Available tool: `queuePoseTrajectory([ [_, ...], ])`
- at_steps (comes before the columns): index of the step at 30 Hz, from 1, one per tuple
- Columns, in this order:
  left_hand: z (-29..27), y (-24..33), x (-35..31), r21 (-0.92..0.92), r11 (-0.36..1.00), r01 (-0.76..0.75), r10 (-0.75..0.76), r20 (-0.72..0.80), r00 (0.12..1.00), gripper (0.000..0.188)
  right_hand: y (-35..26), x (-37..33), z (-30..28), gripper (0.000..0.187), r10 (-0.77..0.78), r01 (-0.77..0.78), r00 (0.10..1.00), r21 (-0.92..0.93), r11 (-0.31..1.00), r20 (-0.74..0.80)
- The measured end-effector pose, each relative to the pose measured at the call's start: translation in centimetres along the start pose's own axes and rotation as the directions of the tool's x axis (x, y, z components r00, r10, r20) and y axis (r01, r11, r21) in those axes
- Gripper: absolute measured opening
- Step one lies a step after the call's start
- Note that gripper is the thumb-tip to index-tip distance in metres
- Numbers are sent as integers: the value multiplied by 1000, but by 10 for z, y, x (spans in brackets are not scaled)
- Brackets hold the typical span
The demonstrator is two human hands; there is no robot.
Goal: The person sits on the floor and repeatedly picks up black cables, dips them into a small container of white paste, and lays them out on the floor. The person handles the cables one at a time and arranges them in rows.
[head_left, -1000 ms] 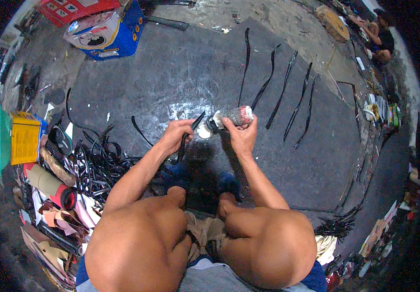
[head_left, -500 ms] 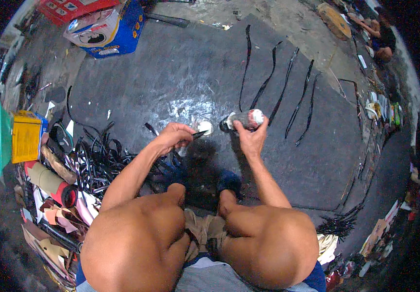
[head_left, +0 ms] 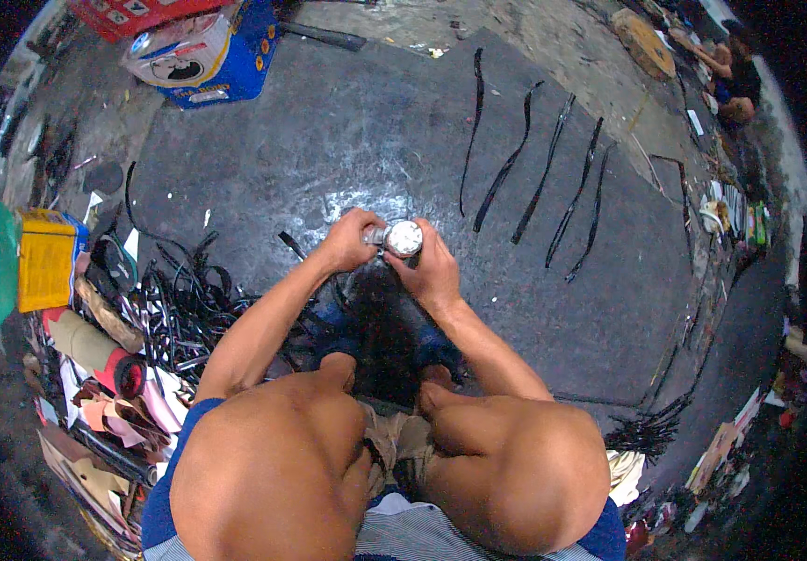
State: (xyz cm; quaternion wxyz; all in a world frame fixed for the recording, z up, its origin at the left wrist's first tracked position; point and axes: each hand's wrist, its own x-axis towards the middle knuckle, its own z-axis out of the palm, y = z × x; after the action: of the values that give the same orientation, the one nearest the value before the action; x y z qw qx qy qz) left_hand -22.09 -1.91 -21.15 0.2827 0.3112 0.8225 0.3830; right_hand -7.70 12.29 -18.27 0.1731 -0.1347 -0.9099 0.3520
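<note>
My right hand [head_left: 433,274] grips a small can-like cylinder with a whitish, smudged round end [head_left: 404,238], which faces up. Close against its left side, my left hand [head_left: 351,241] has its fingers pinched together. A small pale grey thing [head_left: 374,236] shows at those fingertips, too small to name. Both hands are over the dark mat [head_left: 329,140], between and ahead of my knees. Several thin black strips [head_left: 540,173] lie apart from one another on the mat's far right part.
A tangle of black strips [head_left: 184,313] lies at the left, beside material scraps [head_left: 109,402] and a yellow tin [head_left: 48,262]. The blue box [head_left: 230,70] stands far left. Another strip bundle [head_left: 647,432] is near my right knee. A person [head_left: 735,79] sits far right.
My right hand has carried the cylinder left, from beside the strips to my left hand, turning its end upward. The dark piece in my left fingers no longer shows.
</note>
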Motion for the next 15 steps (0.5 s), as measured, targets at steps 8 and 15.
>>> queuePoseTrajectory([
  [8, 2, 16, -30, -114, 935, -337, 327, -100, 940, 58, 21, -2, 3, 59, 159, -193, 969, 178, 965, 191],
  [15, 7, 35, -26, -72, 921, -384, 375, -110, 920, 48, 73, 4, 34, 26, 488, -538, 842, 302, 787, 228],
])
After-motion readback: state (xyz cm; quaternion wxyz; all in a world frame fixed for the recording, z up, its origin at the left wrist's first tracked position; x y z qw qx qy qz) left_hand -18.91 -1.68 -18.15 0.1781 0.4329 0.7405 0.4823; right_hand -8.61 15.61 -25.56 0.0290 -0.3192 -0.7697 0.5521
